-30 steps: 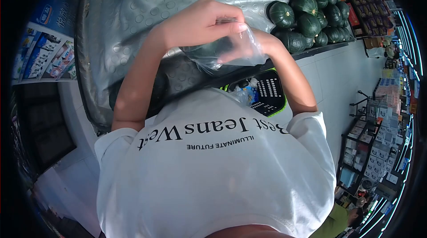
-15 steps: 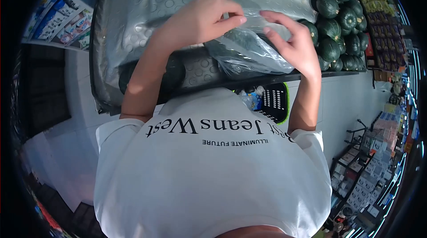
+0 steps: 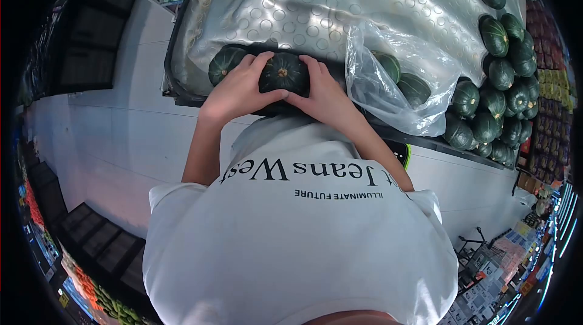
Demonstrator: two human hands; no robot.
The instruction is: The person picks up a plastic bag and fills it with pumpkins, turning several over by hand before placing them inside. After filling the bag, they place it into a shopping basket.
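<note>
Gripping one dark green squash (image 3: 283, 73) from both sides: left hand (image 3: 237, 91) and right hand (image 3: 325, 97), fingers curled over its top, thumbs hidden beneath. Stem end faces up; underside not visible. Position: near front edge of the display bin (image 3: 182, 91), just above the person's chest.

Second squash (image 3: 226, 64): just beside the held one, at the left hand's fingertips, partly covered by them; contact cannot be told.

Silver dimpled liner (image 3: 316, 3): covers the bin floor, cut off at the top of the view.

Clear plastic bag (image 3: 376, 91): lies on the liner just right of the right hand, mouth crumpled. Contents: two bagged squashes (image 3: 415, 88), dimmed by the film, outlines only partly readable.

Loose squash pile (image 3: 498, 106): far right of the bin, curving along the rim of the view; lower ones cut off by the bin edge.

White printed shirt (image 3: 303, 234): fills the lower frame, hiding the forearms' upper parts.

Green-edged basket (image 3: 404, 153): only a sliver shows past the right arm.

Pale floor (image 3: 121, 124): left of the bin. Shelves at the frame edges: too distorted to make out.
</note>
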